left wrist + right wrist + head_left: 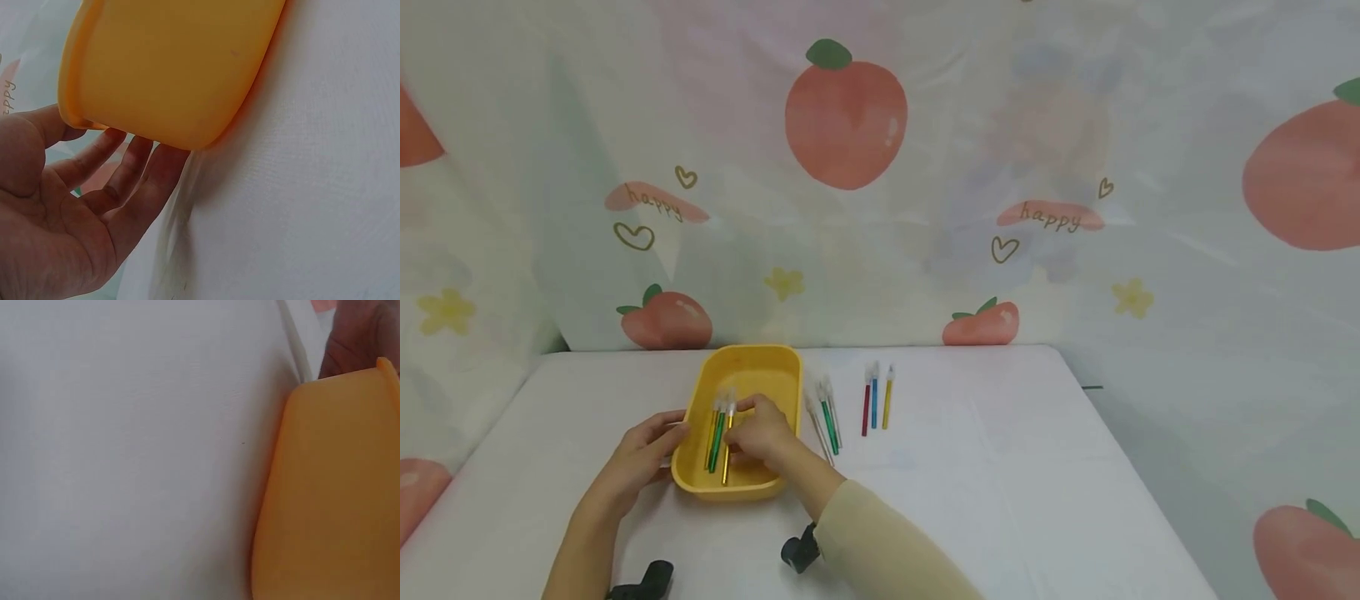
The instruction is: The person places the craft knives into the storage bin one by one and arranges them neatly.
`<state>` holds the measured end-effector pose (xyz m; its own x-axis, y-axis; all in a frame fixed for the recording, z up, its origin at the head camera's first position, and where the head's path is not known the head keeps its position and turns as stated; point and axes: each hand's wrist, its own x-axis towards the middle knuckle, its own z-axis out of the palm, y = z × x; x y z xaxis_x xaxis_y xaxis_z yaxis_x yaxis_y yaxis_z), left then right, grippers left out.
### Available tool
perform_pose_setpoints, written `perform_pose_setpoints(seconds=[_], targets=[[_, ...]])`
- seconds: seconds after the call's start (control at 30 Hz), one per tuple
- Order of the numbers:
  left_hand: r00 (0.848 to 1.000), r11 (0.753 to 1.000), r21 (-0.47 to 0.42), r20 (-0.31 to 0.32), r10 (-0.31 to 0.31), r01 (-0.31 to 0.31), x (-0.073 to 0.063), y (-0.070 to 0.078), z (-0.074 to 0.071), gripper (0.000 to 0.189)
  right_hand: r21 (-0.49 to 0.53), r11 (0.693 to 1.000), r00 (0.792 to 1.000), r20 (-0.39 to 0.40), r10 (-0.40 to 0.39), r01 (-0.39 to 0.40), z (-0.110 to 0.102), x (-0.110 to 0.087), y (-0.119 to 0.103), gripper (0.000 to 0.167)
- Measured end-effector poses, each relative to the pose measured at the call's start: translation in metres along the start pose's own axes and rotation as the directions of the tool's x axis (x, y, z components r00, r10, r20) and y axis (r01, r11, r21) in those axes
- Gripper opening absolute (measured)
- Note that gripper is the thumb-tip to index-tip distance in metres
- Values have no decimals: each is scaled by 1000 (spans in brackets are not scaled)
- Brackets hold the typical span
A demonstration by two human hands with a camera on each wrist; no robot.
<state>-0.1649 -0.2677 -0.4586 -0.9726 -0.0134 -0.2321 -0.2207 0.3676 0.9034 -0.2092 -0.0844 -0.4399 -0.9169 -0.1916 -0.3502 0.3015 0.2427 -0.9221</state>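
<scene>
A yellow tray (pixel 763 367) holds several slim pens with pale clear tips: a gold pen (pixel 726 467), a green pen (pixel 718 437) and another gold pen (pixel 710 442). Reaching over the tray's right wall, my right hand (pixel 763 433) pinches the nearer gold pen with thumb and finger. My left hand (pixel 643 458) is at the tray's left side, fingertips against its outer wall (pixel 175 94) and close under the rim. In the right wrist view the tray's wall (pixel 331 487) hides the right fingers, and part of the left hand (pixel 353 344) shows behind it.
Right of the tray lie a green pen (pixel 829 425) and two silver pens, one a silver pen (pixel 817 433) nearest the tray. Farther right are a red pen (pixel 865 408), a blue pen (pixel 874 404) and a yellow pen (pixel 887 404). A white cloth (pixel 1000 467) covers the table.
</scene>
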Motion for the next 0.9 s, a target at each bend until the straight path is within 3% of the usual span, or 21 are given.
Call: perform_pose_setpoints(seconds=[0.17,0.43,0.63,0.9], targets=[[1000,1000,0,1,2,-2,0,3,0,64,-52,999,999,-47,-4,2,1,5,2,42],[1000,1000,1,10,12,-12,2,5,2,64,-62,998,1000,-29,4,-5,-4,5,3,46],[1000,1000,11,11,-1,1,1,4,2,65,32,999,1000,5,-22,22,-6,1,2,49],[1000,1000,12,14,-17,17,-2,2,0,67,179,981,988,118,-98,76,-20,-9,-11,46]])
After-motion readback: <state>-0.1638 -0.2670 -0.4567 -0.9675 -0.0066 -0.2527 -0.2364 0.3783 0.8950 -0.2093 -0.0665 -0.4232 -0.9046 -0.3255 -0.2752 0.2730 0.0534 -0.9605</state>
